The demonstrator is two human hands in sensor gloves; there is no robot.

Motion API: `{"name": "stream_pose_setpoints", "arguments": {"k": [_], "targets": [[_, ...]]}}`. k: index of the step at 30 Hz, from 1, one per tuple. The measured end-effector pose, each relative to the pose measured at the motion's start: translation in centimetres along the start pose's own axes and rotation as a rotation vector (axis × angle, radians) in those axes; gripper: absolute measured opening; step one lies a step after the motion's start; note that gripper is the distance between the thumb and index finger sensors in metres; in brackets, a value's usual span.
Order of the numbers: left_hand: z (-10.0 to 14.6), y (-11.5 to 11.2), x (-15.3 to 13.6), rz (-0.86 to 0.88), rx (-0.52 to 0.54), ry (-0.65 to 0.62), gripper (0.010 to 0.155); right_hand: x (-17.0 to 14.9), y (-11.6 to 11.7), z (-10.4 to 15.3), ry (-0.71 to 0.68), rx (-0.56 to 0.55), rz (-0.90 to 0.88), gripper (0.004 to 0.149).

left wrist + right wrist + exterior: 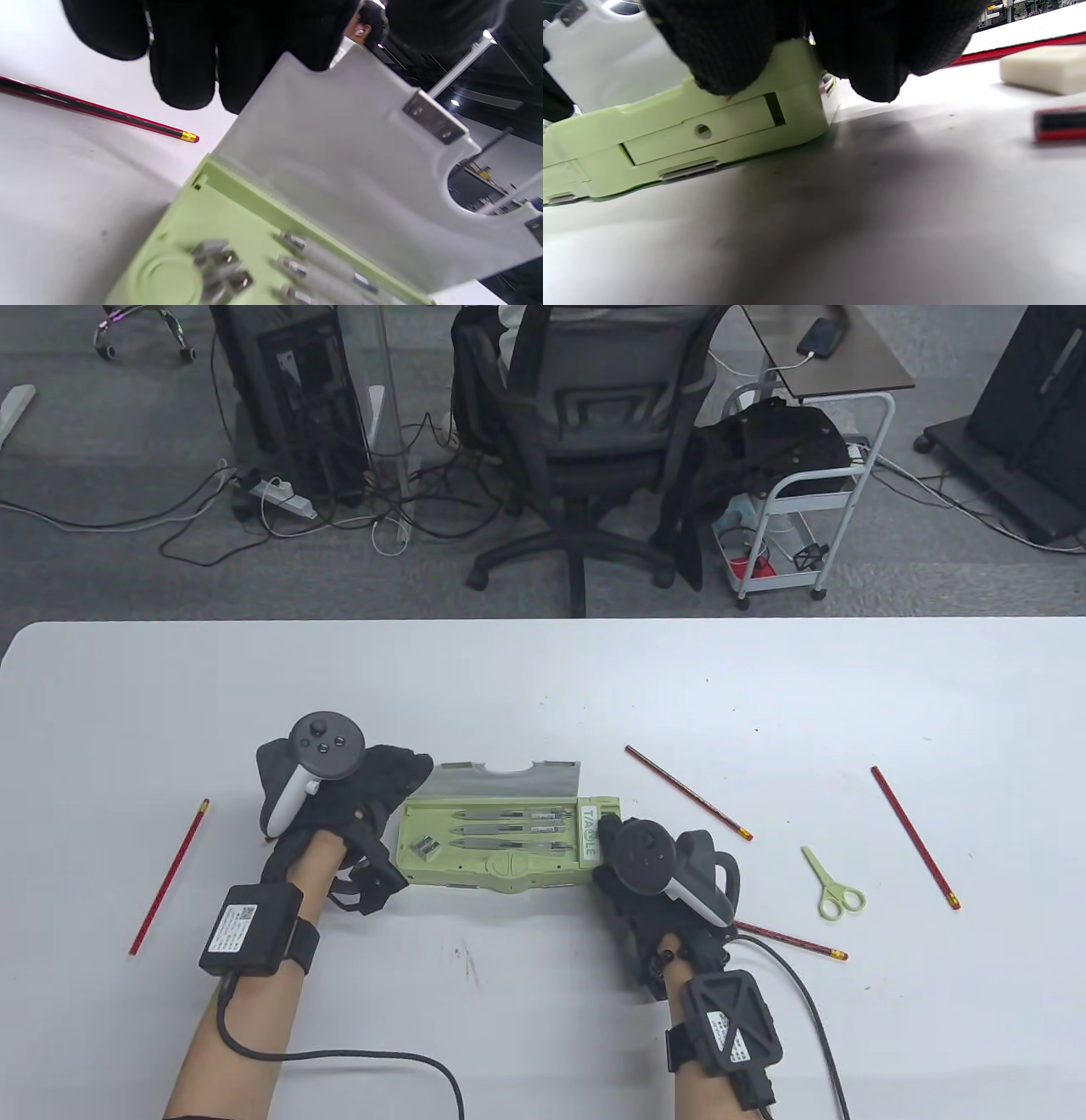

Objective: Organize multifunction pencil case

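A light green pencil case (501,861) lies open mid-table, its translucent lid (509,779) raised at the back. Three pens (509,829) and metal sharpeners (422,847) sit inside. My left hand (373,802) is at the case's left end. In the left wrist view its fingertips (186,72) meet the lid (360,169) at its corner, with what looks like the thumb on the other side. My right hand (632,869) covers the right end. Its fingertips (725,55) curl over the top edge of the case (683,135).
Red pencils lie loose: one far left (170,876), one right of the case (689,792), one far right (915,837), one by my right wrist (793,940). Green scissors (831,886) lie at right. A white eraser (1043,67) rests close beyond my right fingers.
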State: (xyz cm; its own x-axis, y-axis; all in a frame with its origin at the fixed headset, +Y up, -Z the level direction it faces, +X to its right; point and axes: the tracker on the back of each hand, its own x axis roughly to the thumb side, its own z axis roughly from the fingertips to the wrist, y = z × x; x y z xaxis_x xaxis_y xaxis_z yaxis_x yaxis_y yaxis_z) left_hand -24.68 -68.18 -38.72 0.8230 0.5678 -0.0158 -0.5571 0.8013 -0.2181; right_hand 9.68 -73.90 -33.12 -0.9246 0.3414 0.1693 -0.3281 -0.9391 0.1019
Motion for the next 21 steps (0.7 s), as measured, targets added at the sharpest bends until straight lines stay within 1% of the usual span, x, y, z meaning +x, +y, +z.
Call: {"name": "stream_pose_setpoints", "arguments": {"k": [7,8,11,13,17,18,19,21], "targets": [[2.3,-1.6,-0.2,-0.063,-0.011,-0.031,0.072,-0.1,0.0,0.0,0.003,0.007,-0.020,0.065],[2.5,-1.9,-0.3,-0.068,-0.011,-0.031,0.070,-0.1,0.0,0.0,0.003,0.008,-0.024,0.065],[3.1,-2.9,-0.6,-0.114,-0.007,-0.040,0.061,-0.2,0.0,0.0,0.002,0.009,-0.032,0.065],[3.4,-3.7,-0.9,-0.182,-0.001,-0.061,0.056,-0.2,0.0,0.0,0.004,0.010,-0.036,0.065],[3.7,-5.4,-1.0,-0.342,-0.032,-0.083,0.053,-0.2,0.0,0.0,0.004,0.014,-0.039,0.065],[3.9,-5.6,-1.0,-0.378,-0.023,-0.092,0.052,-0.3,0.0,0.0,0.004,0.015,-0.043,0.065],[4.1,-5.9,-1.0,-0.416,-0.006,-0.109,0.052,-0.3,0.0,0.0,0.005,0.019,-0.051,0.065],[4.3,-6.3,-1.0,-0.445,-0.018,-0.108,0.055,-0.2,0.0,0.0,0.006,0.022,-0.051,0.065]]}}
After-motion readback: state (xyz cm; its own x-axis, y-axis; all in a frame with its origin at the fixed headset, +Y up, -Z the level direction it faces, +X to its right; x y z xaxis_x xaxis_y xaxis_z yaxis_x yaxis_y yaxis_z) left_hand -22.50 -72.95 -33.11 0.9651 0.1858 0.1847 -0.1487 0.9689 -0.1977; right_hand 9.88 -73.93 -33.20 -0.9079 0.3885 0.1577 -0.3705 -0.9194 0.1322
